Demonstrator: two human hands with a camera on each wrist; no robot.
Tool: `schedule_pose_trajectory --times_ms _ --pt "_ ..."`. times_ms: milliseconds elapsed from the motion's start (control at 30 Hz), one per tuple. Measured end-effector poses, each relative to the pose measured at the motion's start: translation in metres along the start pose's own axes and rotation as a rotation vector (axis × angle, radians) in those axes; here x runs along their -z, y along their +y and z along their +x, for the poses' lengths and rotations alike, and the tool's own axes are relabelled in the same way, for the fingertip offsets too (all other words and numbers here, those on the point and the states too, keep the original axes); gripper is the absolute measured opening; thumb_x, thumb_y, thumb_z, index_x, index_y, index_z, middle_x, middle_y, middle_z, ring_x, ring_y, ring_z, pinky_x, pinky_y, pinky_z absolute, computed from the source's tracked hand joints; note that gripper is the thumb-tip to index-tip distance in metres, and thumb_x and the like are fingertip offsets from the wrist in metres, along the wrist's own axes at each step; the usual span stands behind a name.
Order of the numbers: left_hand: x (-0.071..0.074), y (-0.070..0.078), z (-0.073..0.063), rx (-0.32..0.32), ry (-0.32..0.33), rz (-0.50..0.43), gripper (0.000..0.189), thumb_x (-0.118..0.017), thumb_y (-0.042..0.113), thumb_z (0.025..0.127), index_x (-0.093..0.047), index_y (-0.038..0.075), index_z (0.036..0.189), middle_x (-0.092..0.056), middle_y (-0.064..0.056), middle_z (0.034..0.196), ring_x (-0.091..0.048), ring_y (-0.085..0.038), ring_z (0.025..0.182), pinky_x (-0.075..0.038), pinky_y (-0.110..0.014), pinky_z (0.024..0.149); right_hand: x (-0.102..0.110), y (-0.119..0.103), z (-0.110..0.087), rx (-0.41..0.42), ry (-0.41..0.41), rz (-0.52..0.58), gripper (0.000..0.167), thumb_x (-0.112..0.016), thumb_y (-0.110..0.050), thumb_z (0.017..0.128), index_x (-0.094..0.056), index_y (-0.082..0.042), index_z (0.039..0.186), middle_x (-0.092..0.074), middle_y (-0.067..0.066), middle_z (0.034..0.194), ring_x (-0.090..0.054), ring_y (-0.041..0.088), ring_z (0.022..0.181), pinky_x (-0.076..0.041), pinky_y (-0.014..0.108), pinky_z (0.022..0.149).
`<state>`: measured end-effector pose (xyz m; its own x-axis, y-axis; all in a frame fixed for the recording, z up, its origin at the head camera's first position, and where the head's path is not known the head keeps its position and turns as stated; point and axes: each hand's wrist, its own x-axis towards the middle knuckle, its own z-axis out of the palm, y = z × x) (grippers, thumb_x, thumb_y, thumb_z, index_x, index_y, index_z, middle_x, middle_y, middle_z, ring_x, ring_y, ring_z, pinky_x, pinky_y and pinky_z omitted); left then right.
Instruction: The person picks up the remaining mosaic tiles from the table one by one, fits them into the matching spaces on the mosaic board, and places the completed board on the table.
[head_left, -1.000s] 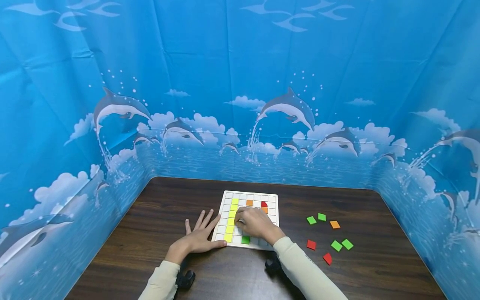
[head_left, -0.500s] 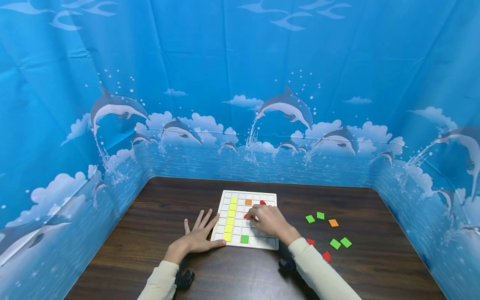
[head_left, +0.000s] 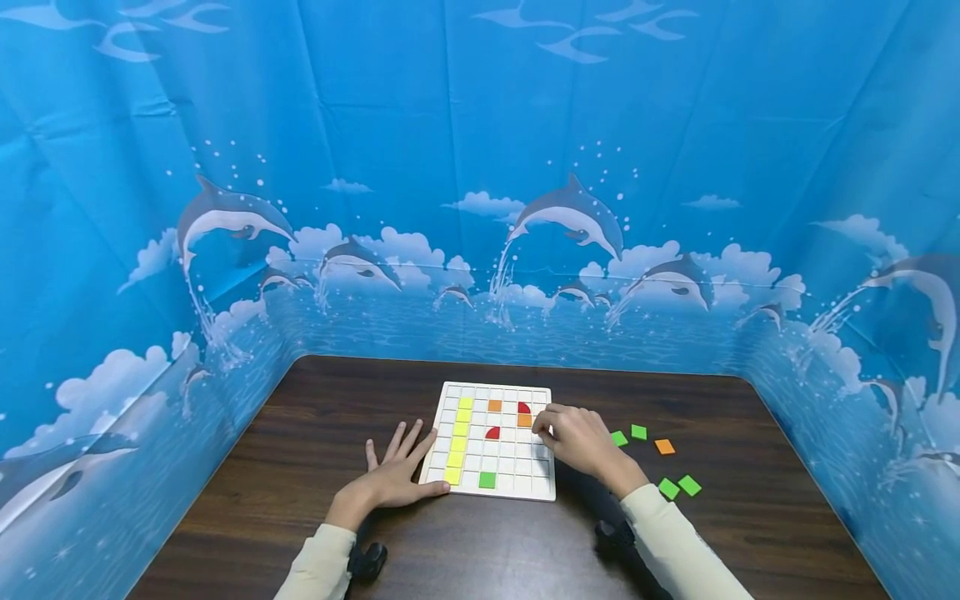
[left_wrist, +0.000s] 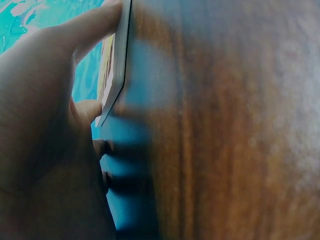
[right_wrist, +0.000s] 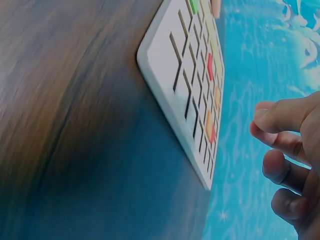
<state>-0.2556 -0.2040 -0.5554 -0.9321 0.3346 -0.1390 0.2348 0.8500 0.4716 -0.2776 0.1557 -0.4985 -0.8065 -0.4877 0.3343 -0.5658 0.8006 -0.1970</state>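
A white grid board (head_left: 517, 485) lies on the table, holding a column of yellow squares (head_left: 457, 444), two orange squares, two red quarter-circles and a green square (head_left: 487, 480). One red quarter-circle (head_left: 492, 432) sits near the board's middle. My left hand (head_left: 397, 477) is spread flat at the board's left edge, its thumb at the near left corner. Above the board's right edge hovers my right hand (head_left: 581, 437), fingers loosely bent. In the right wrist view the thumb and index tip (right_wrist: 265, 122) are close together with nothing between them.
To the right on the dark wooden table (head_left: 480, 550) lie several loose green tiles (head_left: 689, 484) and an orange tile (head_left: 664, 447). The right forearm hides part of that area. A blue dolphin-print curtain (head_left: 420, 208) surrounds the table.
My right hand has let go of a red quarter-circle on the board's middle and moved right, off the grid. The left hand stays at the board's left edge.
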Motion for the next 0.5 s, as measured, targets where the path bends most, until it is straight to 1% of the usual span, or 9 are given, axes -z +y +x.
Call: schedule_pose_trajectory --times_ms 67,200,333,400,500 --pt "0.001 0.002 -0.001 0.001 -0.007 -0.003 0.110 -0.060 0.088 0.086 -0.023 0.032 0.172 -0.004 -0.011 0.182 0.006 -0.044 0.167 0.020 -0.087 0.112 0.005 0.005 -0.006 -0.026 0.002 -0.004 0.008 -0.084 -0.016 0.093 -0.082 -0.022 0.097 -0.075 -0.008 0.097 -0.052 0.003 0.067 -0.036 0.018 0.053" --pt "0.001 0.000 -0.001 0.004 -0.008 -0.004 0.109 -0.060 0.088 0.086 -0.022 0.033 0.172 -0.002 -0.009 0.182 0.007 -0.042 0.167 0.020 -0.086 0.112 0.013 0.018 -0.020 -0.069 0.007 -0.002 0.008 -0.084 -0.015 0.092 -0.082 -0.020 0.098 -0.074 -0.007 0.093 -0.050 0.003 0.064 -0.037 0.019 0.052" --pt "0.000 -0.001 0.000 -0.010 -0.001 -0.007 0.109 -0.059 0.087 0.087 -0.021 0.032 0.172 -0.002 -0.011 0.182 0.007 -0.043 0.166 0.020 -0.087 0.111 0.020 0.037 -0.036 -0.097 0.042 -0.014 0.008 -0.084 -0.013 0.092 -0.082 -0.020 0.096 -0.075 -0.007 0.093 -0.053 0.003 0.064 -0.040 0.020 0.052" --pt "0.001 0.000 -0.002 -0.013 -0.001 -0.012 0.108 -0.059 0.086 0.087 -0.022 0.031 0.172 -0.003 -0.011 0.182 0.006 -0.044 0.166 0.020 -0.087 0.112 0.025 0.047 -0.045 -0.114 0.062 -0.026 0.010 -0.084 -0.011 0.091 -0.082 -0.020 0.096 -0.075 -0.008 0.093 -0.056 0.003 0.065 -0.041 0.020 0.052" --pt "0.002 0.001 -0.003 -0.013 -0.004 -0.015 0.108 -0.060 0.086 0.087 -0.022 0.030 0.172 -0.003 -0.012 0.182 0.006 -0.044 0.166 0.020 -0.086 0.113 0.033 0.062 -0.058 -0.143 0.074 -0.031 0.012 -0.084 -0.009 0.090 -0.082 -0.020 0.096 -0.076 -0.007 0.093 -0.053 0.002 0.061 -0.038 0.021 0.050"
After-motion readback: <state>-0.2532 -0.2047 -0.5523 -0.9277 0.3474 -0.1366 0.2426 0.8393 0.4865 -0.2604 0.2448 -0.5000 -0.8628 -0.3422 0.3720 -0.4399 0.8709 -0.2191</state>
